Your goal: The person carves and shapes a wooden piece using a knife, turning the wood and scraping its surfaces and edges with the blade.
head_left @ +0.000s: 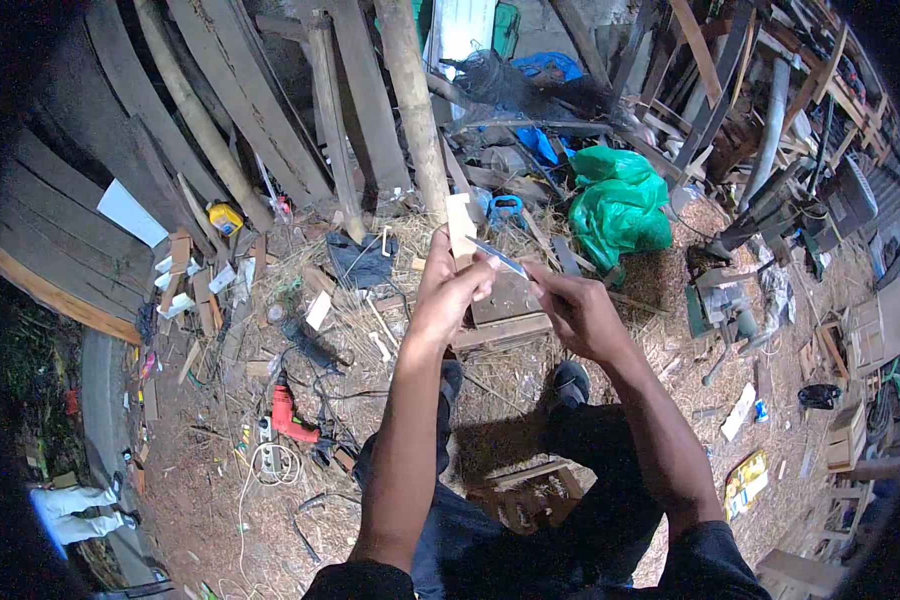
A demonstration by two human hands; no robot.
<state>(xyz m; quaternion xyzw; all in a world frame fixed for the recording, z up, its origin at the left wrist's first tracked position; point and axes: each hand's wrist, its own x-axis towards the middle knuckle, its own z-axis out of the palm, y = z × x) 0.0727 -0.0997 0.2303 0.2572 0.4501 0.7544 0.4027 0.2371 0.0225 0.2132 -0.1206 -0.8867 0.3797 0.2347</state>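
My left hand (453,285) is wrapped round the lower part of a small pale wooden piece (460,225), which stands up above the fingers. My right hand (570,305) grips a thin knife-like tool (502,260); its handle is hidden in the fingers. The blade slants up and left, and its tip lies at the edge of the wooden piece, close to the left thumb. Below both hands is a low wooden block (505,300) on the littered ground, in front of my shoes.
A red power drill (293,415) and a power strip (267,440) with a white cord lie at the lower left. A green plastic bag (620,210) sits beyond my right hand. Long boards (250,90) lean at the back left. Another person's legs (80,510) show far left.
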